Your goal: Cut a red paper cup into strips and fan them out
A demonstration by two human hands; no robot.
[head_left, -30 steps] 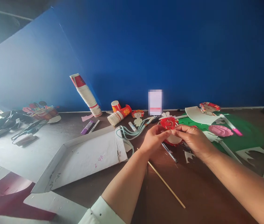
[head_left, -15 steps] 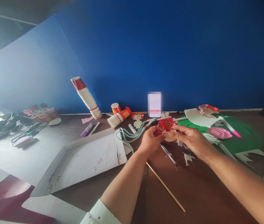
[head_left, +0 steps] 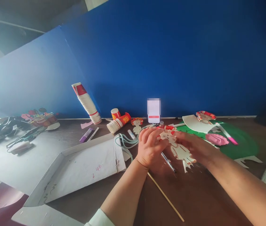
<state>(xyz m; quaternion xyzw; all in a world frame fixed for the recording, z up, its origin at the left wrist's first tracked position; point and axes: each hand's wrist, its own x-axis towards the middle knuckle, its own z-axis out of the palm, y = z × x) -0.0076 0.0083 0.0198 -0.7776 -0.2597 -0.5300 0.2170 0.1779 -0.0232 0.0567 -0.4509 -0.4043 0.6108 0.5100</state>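
Right of centre in the frame, between both hands: one white paper figure, cut-out, with red trim at its upper end; body slanting down to the right, its lower end overlapping a white scrap.

Left hand: back uppermost, fingers bent and slightly parted, thumb reaching to the figure's upper part. Whether it pinches the paper cannot be told.

Right hand: blurred, fingertips by the figure's upper right edge; contact probable, firmness of grip not shown.

Change noted: half a second ago both sets of fingertips met close together on a red piece with a pale rounded part below; now the long white body shows between the hands, and the left hand turns its back upward. Judged from this, the close fingertip work gives way to turning or repositioning the piece.

Centre, below the hands: one pen; one wooden stick, lying aslant.

Centre: one smaller figure with a red fringe; one upright phone, screen partly pixelated.

Left of centre: one tall leaning stack of paper cups; one purple tube; one white box lid.

Right: one curved white sheet; one pink fluted piece; one pink-tipped marker.
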